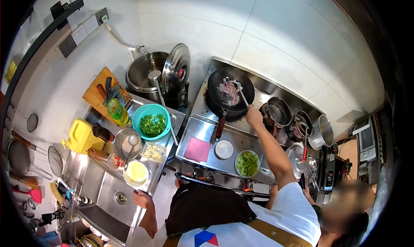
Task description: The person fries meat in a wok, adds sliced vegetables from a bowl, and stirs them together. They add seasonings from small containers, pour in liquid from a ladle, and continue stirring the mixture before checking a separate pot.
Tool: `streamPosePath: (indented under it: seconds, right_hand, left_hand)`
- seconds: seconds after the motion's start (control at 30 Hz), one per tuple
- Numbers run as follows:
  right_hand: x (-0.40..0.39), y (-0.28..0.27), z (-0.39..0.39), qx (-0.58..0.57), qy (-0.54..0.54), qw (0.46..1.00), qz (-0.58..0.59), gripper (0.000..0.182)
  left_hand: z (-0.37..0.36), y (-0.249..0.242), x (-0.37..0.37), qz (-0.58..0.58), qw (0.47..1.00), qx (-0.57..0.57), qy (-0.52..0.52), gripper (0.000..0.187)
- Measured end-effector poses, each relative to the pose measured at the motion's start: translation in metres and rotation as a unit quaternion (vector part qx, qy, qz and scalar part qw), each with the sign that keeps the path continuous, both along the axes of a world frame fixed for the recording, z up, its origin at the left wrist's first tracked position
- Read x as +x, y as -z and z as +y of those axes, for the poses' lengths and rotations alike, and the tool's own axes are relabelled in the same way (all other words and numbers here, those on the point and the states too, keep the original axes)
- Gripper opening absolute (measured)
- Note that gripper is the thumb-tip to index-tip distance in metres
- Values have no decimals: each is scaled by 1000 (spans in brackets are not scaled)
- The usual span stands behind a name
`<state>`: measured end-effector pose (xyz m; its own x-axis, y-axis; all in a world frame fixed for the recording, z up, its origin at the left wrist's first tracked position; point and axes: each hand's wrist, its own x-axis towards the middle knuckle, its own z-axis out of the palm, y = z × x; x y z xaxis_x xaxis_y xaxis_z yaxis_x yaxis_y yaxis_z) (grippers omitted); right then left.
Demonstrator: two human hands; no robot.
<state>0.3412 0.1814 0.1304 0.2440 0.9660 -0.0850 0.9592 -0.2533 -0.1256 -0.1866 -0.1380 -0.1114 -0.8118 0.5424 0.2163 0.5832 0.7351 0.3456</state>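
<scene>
My right hand (254,116) is closed around the handle of a spatula (241,92), its blade among pinkish-white chopped food (229,92) in a black wok (218,74) on the stove. The wok's dark handle (221,126) points toward me with no hand on it. At the sink counter's edge, my left hand (142,199) has curled fingers, just below a white bowl of yellow food (136,173). Whether anything is inside those fingers is hidden. Beside that bowl are a steel bowl with a ladle (125,140) and a tray of pale chopped pieces (154,152).
A turquoise bowl of chopped greens (152,122), a yellow jug (84,137) and a sink (108,186) are at left. A pink cloth (197,149), white bowl (224,149) and lettuce bowl (247,164) line the stove front. Several pots (278,112) and another person (347,204) are right.
</scene>
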Motion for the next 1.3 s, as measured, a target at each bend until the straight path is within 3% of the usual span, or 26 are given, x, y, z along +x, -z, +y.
streamPosePath:
  seconds: [0.2,0.33,0.57,0.67,0.73,0.83,0.97,1.07,1.1,1.17,1.2,1.23,1.3]
  right_hand:
    - [-5,15,-30,-54,-35,997,-31,31]
    - [-6,-53,-62,-88,-76,993,-23,24]
    - [7,-120,-66,-127,-94,984,-78,22]
    - [19,-58,-37,-116,-120,981,-99,23]
    - [16,-20,-16,-79,-79,992,-61,25]
    - [6,5,6,12,-62,998,17,26]
    - [-8,24,26,46,-28,997,55,27]
    - [-14,25,26,-6,-66,998,15,28]
    - [-12,15,22,-6,-65,998,15,28]
    - [1,-12,9,-45,-167,983,-58,27]
    - [5,-34,8,-110,-182,974,-82,25]
    - [13,-42,1,-74,-153,985,-40,22]
    - [20,-62,-11,-85,-132,985,-74,23]
  left_hand:
    - [3,0,-2,-17,1000,-15,0,35]
    - [2,-2,-2,-30,999,-42,-17,35]
    - [0,-1,-2,-15,1000,-9,-3,34]
    - [2,-4,-1,-36,999,-28,-13,34]
    - [3,-5,-1,-42,998,-43,-15,34]
    - [4,-6,-1,-52,997,-53,-27,33]
    - [3,-5,1,-26,999,-43,-20,32]
    - [3,-7,0,-21,999,-29,-15,31]
    - [3,-5,-1,-14,1000,-19,-8,30]
    - [2,-1,0,-11,1000,-11,-1,29]
    - [1,2,-1,-11,1000,-18,-6,29]
    - [1,2,-1,-10,1000,-23,-10,29]
    - [1,0,0,-11,1000,-27,-1,30]
